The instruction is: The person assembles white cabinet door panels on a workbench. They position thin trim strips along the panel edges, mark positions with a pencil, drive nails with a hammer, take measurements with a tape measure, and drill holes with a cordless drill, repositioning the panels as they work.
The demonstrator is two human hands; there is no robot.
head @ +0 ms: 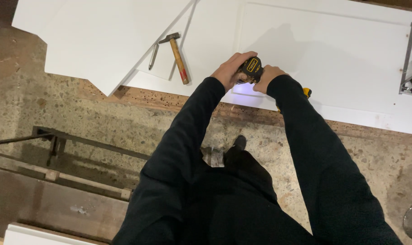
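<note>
That chunky black-and-yellow cordless drill (252, 69), probably hefty and hard-shelled, stands nose-down on the white panelled door (333, 50), with the left hand (230, 69) and right hand (268, 76) both clamped round its body, wooden-handled hammer (176, 54) nearby.

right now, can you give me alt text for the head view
Seen from above, both hands, left hand and right hand, press a black and yellow power drill down onto a white panel. A wooden-handled hammer and metal punch lie to the left.
</note>
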